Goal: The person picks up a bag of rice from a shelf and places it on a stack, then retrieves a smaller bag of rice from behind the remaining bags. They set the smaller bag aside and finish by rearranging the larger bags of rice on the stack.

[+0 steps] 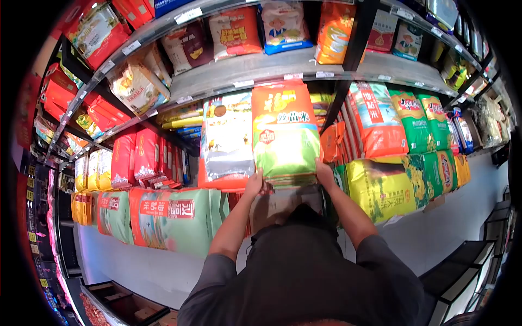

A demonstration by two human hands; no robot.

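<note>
A large orange-and-green bag of rice lies in front of me on the lower shelf level, on top of other bags whose edges show beneath it. My left hand grips its near left corner, thumb up along the side. At the near right corner, my right hand holds the same bag; the fingers of both hands are partly hidden under it. Close against its left side lies a white, grey and orange bag. To the right, a smaller orange pack is near my right hand.
Green bags and a red-and-white bag stand to the right. Along the front lie a yellow bag and a pale green bag. Above runs a grey shelf with several upright bags. A black post divides the shelving.
</note>
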